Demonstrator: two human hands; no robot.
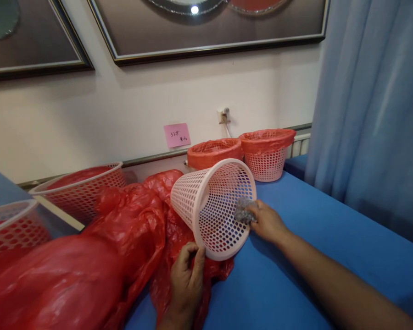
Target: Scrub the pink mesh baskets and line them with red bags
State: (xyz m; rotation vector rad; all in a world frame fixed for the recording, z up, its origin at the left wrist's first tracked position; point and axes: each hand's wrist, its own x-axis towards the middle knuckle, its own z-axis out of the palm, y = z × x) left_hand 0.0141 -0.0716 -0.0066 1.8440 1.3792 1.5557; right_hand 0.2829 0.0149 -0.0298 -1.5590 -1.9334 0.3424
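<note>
Pink mesh basket (213,206): left hand (186,279) grips its rim, right hand (266,222) clutches grey wad (242,211).

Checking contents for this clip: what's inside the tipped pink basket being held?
The right hand presses a grey crumpled wad at the mouth of the pink basket, while the left hand steadies its rim. No liner shows inside. The mesh wall blurs its far bottom.

A pale pink perforated basket (211,206) lies tipped on its side on the blue table, mouth open rightward. A crumpled silvery scouring pad (242,211) sits at its rim.
</note>
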